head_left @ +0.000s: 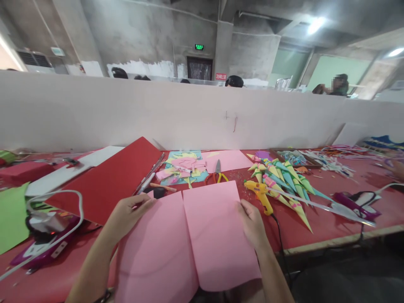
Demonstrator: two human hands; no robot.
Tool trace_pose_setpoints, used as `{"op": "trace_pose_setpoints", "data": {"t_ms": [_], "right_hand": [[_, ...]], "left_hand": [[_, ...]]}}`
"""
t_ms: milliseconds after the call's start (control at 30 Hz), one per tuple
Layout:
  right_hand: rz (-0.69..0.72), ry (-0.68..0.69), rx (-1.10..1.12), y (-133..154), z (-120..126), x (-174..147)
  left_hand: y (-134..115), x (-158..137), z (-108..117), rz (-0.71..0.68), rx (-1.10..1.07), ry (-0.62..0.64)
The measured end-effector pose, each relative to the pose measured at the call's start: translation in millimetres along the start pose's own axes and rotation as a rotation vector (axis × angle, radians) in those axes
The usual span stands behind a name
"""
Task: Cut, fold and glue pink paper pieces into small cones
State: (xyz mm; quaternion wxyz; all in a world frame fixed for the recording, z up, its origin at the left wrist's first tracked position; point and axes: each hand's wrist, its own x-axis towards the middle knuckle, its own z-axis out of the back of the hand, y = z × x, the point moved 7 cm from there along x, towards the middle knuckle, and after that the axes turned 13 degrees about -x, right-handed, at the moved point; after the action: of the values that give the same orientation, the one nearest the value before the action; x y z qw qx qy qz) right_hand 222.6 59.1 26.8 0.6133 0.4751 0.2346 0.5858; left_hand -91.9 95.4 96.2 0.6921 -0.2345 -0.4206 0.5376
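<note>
A large pink sheet of paper (158,248) is spread before me, with a crease running down its middle and its lower part past the table's front edge. My left hand (131,214) grips its upper left edge, thumb on top. At the right edge, my right hand (253,221) pinches the paper, with some fingers hidden behind it. Just beyond the sheet lies a pointed metal tool with red and yellow handles (217,170). A yellow glue gun (261,194) rests close to my right hand, its cord hanging off the table.
Yellow, green and blue paper cones (284,181) are piled at right. Paper scraps (186,164) and another pink sheet (229,160) lie at the back. Large red card (116,181) and a purple power strip (50,244) are at left; another strip (356,206) is at right. A white partition (189,113) stands behind.
</note>
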Motion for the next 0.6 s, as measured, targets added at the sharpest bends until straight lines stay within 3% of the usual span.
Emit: {"op": "trace_pose_setpoints", "data": {"t_ms": [600], "right_hand": [[0.001, -0.052, 0.048, -4, 7, -4]], "left_hand": [[2, 3, -10, 0.031, 0.028, 0.037]]}}
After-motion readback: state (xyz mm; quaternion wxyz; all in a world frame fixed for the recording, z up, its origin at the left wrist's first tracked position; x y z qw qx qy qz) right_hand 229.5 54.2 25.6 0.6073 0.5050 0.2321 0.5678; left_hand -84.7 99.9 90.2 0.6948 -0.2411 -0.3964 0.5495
